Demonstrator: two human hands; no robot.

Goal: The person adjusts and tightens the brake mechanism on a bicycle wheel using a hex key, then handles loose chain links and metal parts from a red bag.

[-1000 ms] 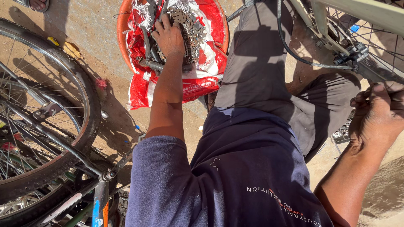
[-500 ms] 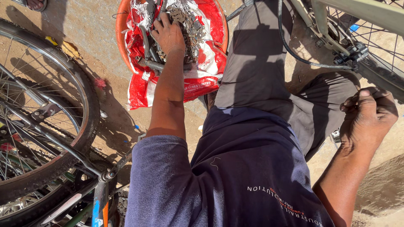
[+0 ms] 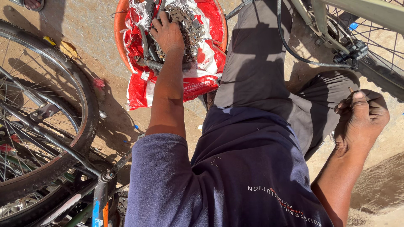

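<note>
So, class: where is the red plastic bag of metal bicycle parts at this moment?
In the head view, the red plastic bag lies at top centre inside an orange tub, under the left hand, right of the bicycle wheel.

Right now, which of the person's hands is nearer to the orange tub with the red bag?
The left hand. It reaches into the orange tub, among the metal parts on the red bag. The right hand is far away, beside the knee.

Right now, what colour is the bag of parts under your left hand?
Red, with a silvery lining, the bag shows in the head view inside an orange tub.
</note>
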